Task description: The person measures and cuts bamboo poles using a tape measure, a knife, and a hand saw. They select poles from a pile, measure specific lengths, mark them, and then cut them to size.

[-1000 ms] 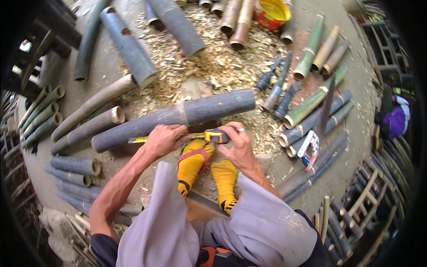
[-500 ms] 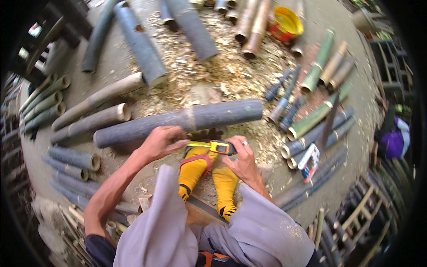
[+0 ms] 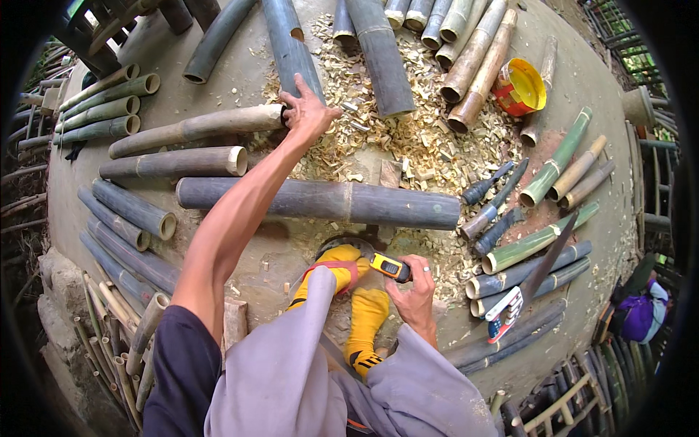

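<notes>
My right hand (image 3: 415, 295) is closed around a yellow and black tape measure (image 3: 391, 267), held above my feet near the middle of the view. My left arm stretches far forward. At its end my left hand (image 3: 307, 115) has its fingers spread, over the near end of a dark bamboo tube (image 3: 290, 54) with a notch in its side; whether it presses on the tube I cannot tell. Just left of that hand is the end of a pale brown bamboo tube (image 3: 196, 130). A thick dark bamboo tube (image 3: 320, 200) lies crosswise between my feet and the wood chips.
Wood chips (image 3: 429, 156) cover the ground ahead. To the right lie a handsaw (image 3: 546, 258), green bamboo pieces (image 3: 561, 160) and dark chisel-like tools (image 3: 491, 207). A yellow and red tub (image 3: 518, 86) stands farther off. Several bamboo tubes (image 3: 131, 211) lie at left.
My left hand has left the tape measure and reached forward to the notched bamboo tube. My right hand keeps the tape measure and has shifted slightly right and nearer. The view has swung too.
</notes>
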`<control>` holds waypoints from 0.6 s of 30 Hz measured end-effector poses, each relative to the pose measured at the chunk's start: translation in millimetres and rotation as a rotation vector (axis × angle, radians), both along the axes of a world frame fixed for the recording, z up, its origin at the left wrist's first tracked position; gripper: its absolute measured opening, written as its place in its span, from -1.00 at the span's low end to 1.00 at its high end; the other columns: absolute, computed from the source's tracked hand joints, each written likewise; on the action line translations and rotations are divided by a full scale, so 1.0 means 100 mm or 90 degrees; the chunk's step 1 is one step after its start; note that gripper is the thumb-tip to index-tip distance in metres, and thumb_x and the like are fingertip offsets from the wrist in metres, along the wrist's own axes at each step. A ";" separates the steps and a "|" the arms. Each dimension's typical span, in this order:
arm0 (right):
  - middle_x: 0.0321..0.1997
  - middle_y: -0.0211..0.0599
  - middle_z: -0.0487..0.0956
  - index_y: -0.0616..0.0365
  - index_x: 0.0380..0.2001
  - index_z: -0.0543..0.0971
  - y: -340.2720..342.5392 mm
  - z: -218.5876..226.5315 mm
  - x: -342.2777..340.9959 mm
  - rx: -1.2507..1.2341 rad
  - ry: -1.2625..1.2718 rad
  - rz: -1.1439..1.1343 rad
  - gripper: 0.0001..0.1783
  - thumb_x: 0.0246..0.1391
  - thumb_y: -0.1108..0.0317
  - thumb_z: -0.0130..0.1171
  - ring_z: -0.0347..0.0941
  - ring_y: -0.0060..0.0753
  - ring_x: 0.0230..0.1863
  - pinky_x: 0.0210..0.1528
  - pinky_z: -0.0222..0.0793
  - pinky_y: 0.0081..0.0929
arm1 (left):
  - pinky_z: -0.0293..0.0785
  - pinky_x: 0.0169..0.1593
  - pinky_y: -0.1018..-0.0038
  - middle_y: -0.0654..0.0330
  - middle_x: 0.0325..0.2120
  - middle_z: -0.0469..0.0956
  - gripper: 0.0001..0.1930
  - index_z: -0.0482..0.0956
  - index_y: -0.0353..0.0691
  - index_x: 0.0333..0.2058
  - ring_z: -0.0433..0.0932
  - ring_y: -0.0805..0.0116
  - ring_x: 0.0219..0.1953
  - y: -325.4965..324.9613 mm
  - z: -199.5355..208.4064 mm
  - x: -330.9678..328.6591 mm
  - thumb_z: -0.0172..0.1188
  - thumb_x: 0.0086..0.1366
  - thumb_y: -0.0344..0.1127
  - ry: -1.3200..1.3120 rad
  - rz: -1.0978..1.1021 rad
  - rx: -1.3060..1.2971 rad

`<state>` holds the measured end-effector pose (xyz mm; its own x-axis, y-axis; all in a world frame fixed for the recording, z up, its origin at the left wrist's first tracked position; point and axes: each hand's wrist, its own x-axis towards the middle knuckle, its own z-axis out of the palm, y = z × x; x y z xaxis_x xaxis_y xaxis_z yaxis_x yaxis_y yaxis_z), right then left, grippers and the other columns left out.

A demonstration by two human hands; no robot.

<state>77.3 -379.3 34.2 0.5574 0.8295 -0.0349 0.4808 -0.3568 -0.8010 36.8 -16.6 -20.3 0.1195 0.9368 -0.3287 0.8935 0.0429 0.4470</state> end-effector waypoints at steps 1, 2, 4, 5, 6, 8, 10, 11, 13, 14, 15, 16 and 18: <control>-0.26 -0.13 0.50 0.22 -0.25 0.49 -0.02 -0.01 0.01 0.001 -0.001 -0.006 -0.62 -0.25 0.53 0.31 0.48 -0.12 -0.24 -0.25 0.43 -0.34 | 0.28 0.17 0.04 -0.35 0.13 0.05 0.30 -0.36 -0.03 0.33 0.28 -0.39 0.06 -0.01 0.00 0.06 0.50 -0.19 -0.02 0.033 -0.002 -0.016; -0.26 -0.13 0.50 0.22 -0.25 0.49 -0.03 0.01 0.01 -0.003 0.011 -0.011 -0.62 -0.25 0.53 0.32 0.49 -0.13 -0.24 -0.25 0.43 -0.34 | 0.33 0.13 0.01 -0.31 0.13 0.09 0.31 -0.40 0.11 0.34 0.37 -0.32 0.00 -0.04 0.00 0.06 0.50 -0.19 -0.05 0.025 0.004 0.001; -0.25 -0.14 0.50 0.23 -0.25 0.49 -0.03 0.07 0.00 -0.011 0.033 -0.021 -0.61 -0.26 0.53 0.32 0.49 -0.14 -0.24 -0.24 0.43 -0.35 | 0.40 0.09 0.04 -0.31 0.17 0.04 0.32 -0.43 0.08 0.34 0.36 -0.25 0.04 -0.02 0.04 0.03 0.50 -0.19 -0.14 -0.060 0.050 -0.031; -0.25 -0.13 0.50 0.23 -0.25 0.50 -0.04 0.07 0.01 0.000 0.017 -0.021 -0.61 -0.26 0.53 0.32 0.49 -0.15 -0.24 -0.23 0.43 -0.35 | 0.43 0.07 0.05 -0.30 0.19 0.02 0.33 -0.44 0.06 0.33 0.35 -0.21 0.07 -0.01 0.06 0.00 0.51 -0.19 -0.18 -0.102 0.073 -0.046; -0.24 -0.13 0.50 0.23 -0.25 0.50 -0.05 0.08 0.01 0.012 0.002 -0.020 -0.61 -0.26 0.52 0.32 0.49 -0.15 -0.24 -0.22 0.43 -0.36 | 0.47 0.05 0.11 -0.20 0.06 0.29 0.20 -0.25 -0.12 0.33 0.42 -0.01 0.04 -0.02 0.00 -0.08 0.48 -0.14 -0.20 -0.294 0.157 -0.091; -0.23 -0.12 0.49 0.24 -0.25 0.49 -0.09 0.07 0.01 0.020 -0.009 -0.035 -0.60 -0.27 0.53 0.31 0.48 -0.12 -0.23 -0.19 0.43 -0.35 | 0.49 0.01 0.18 -0.13 -0.02 0.38 0.07 -0.09 -0.27 0.28 0.47 0.09 -0.03 -0.23 0.16 -0.01 0.46 -0.10 -0.21 -0.492 0.216 -0.325; -0.22 -0.09 0.49 0.26 -0.24 0.48 -0.14 0.09 0.04 0.027 0.002 -0.048 -0.59 -0.29 0.56 0.29 0.48 -0.08 -0.20 -0.15 0.42 -0.31 | 0.49 -0.05 0.26 -0.04 -0.11 0.47 -0.13 0.13 -0.39 0.16 0.52 0.20 -0.12 -0.61 0.31 0.06 0.44 -0.06 -0.23 -0.640 0.244 -0.500; -0.23 -0.10 0.50 0.26 -0.24 0.49 -0.18 0.15 0.05 0.057 -0.018 -0.082 -0.58 -0.30 0.56 0.30 0.48 -0.09 -0.21 -0.15 0.42 -0.32 | 0.48 -0.08 0.31 0.01 -0.15 0.50 -0.26 0.28 -0.44 0.07 0.53 0.26 -0.18 -0.89 0.40 0.21 0.43 -0.05 -0.23 -0.699 0.226 -0.572; -0.23 -0.11 0.51 0.26 -0.24 0.49 -0.25 0.15 0.06 0.119 -0.048 -0.135 -0.58 -0.30 0.55 0.32 0.48 -0.12 -0.22 -0.15 0.42 -0.33 | 0.43 -0.11 0.39 0.14 -0.29 0.53 -0.43 0.45 -0.39 -0.10 0.51 0.33 -0.29 -1.37 0.58 0.37 0.45 -0.09 -0.28 -0.692 0.218 -0.656; -0.20 -0.11 0.50 0.26 -0.24 0.48 -0.27 0.17 0.04 0.131 0.004 -0.168 -0.57 -0.29 0.54 0.33 0.48 -0.16 -0.20 -0.16 0.43 -0.36 | 0.42 -0.13 0.41 0.18 -0.33 0.53 -0.52 0.49 -0.34 -0.20 0.50 0.37 -0.30 -1.57 0.55 0.42 0.45 -0.11 -0.30 -0.716 0.236 -0.696; -0.19 -0.11 0.49 0.26 -0.23 0.48 -0.22 0.11 0.01 0.148 0.045 -0.165 -0.57 -0.28 0.54 0.33 0.47 -0.18 -0.19 -0.16 0.43 -0.37 | 0.41 -0.16 0.42 0.23 -0.38 0.53 -0.62 0.54 -0.28 -0.30 0.48 0.41 -0.31 -1.68 0.46 0.35 0.45 -0.12 -0.33 -0.737 0.277 -0.706; -0.18 -0.11 0.49 0.26 -0.22 0.47 -0.21 0.16 0.05 0.152 0.053 -0.190 -0.56 -0.28 0.54 0.33 0.47 -0.19 -0.18 -0.17 0.43 -0.38 | 0.42 -0.23 0.44 0.25 -0.41 0.53 -0.67 0.54 -0.27 -0.36 0.47 0.43 -0.36 -1.79 0.61 0.46 0.44 -0.15 -0.36 -0.750 0.308 -0.711; -0.14 -0.10 0.46 0.27 -0.20 0.46 -0.24 0.23 0.10 0.154 0.054 -0.220 -0.55 -0.26 0.53 0.33 0.45 -0.24 -0.16 -0.17 0.43 -0.41 | 0.42 -0.27 0.47 0.24 -0.44 0.53 -0.68 0.55 -0.29 -0.37 0.47 0.42 -0.41 -1.82 0.61 0.60 0.43 -0.15 -0.37 -0.768 0.303 -0.684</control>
<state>87.6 -403.6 57.5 0.8075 0.5844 0.0800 0.2950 -0.2827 -0.9127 97.0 -198.5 40.9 0.5545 0.3889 -0.7358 -0.0938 0.9077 0.4090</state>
